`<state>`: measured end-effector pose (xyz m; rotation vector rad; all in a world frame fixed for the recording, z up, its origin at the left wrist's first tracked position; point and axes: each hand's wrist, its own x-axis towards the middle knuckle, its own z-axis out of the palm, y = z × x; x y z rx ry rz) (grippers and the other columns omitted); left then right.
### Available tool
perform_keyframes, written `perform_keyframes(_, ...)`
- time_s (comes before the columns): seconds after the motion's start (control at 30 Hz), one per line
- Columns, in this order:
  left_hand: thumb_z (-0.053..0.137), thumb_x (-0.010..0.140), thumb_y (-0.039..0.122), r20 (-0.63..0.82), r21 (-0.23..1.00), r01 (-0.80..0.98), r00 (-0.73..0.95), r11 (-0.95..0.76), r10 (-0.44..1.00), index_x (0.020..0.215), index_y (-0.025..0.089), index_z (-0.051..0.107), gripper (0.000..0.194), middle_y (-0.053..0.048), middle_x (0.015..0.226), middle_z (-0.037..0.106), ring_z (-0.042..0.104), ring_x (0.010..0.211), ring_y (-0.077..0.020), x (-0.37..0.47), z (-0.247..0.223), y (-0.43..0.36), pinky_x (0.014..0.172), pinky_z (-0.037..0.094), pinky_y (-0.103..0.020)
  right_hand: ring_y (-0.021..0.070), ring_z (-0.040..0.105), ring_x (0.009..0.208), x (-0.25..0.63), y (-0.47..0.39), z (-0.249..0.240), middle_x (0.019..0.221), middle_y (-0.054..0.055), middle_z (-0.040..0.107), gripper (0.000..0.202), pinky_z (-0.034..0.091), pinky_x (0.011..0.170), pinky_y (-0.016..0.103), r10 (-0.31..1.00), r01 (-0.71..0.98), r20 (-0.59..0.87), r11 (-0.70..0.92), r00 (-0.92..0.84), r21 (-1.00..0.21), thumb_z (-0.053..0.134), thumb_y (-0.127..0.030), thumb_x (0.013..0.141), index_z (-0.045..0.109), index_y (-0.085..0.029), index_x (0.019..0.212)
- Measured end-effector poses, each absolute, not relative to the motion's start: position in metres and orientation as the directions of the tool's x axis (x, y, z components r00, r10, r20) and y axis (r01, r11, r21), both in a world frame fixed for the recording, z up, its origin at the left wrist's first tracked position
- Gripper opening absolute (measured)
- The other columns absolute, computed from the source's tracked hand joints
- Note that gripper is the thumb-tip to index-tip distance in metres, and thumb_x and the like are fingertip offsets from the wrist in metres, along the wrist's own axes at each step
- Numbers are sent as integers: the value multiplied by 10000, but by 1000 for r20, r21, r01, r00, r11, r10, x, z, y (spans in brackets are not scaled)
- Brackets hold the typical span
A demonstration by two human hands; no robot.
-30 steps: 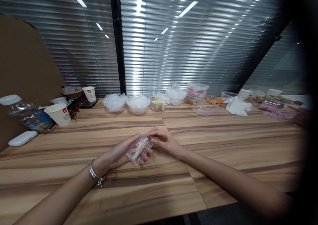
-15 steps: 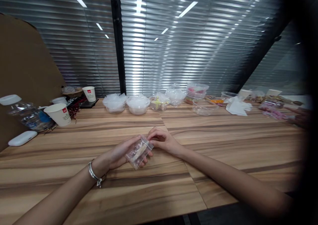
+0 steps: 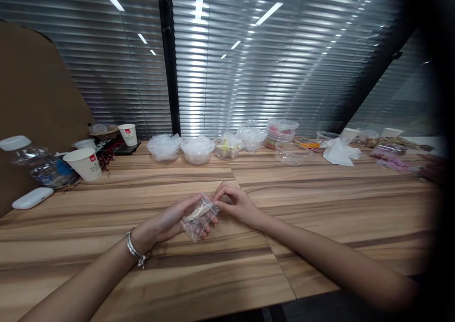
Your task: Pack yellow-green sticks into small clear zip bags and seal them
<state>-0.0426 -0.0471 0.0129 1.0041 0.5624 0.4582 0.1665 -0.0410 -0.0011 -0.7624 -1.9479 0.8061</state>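
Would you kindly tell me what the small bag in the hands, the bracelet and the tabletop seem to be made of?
Small bag: thin, glossy clear plastic, see-through with creased glints.
Bracelet: probably polished metal, silvery with bright highlights.
Tabletop: wood or wood-look laminate, smooth, with streaked brown grain.

A single camera, worn on the person's head, looks forward and down over the table (image 3: pixel 213 284) from its near edge, a stretch of which shows at the bottom of the view. The forearms reach in from below, putting the left hand (image 3: pixel 170 225) and right hand (image 3: pixel 240 206) near the middle, well closer to the lens than the table's far edge. Ahead it faces the blinds (image 3: pixel 284 66) beyond that edge. The view spreads wide, from a brown panel (image 3: pixel 35 85) at the left to a dark blurred shape (image 3: pixel 442 218) covering the right margin.
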Motion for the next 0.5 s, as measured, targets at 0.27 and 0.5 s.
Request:
perform_keyframes(0.27,386,885,458,-229,876,-106,768,471,598,1107,143,535,413,-131,896,643,588,696,-163,-43,12,-48,609,464,-267,139,539,744,167,-40,-7,786,26,570,193,427,695,271,790,138,387,501,-476,-854,611,-347,799,595,-158,767)
perform_keyframes(0.5,374,896,446,-224,875,-140,732,464,643,1104,138,558,415,-126,922,645,592,719,-161,-44,11,-47,673,466,-278,132,532,734,167,-37,-8,775,21,576,271,424,698,269,811,-11,267,306,-521,-952,578,-418,812,604,-149,820)
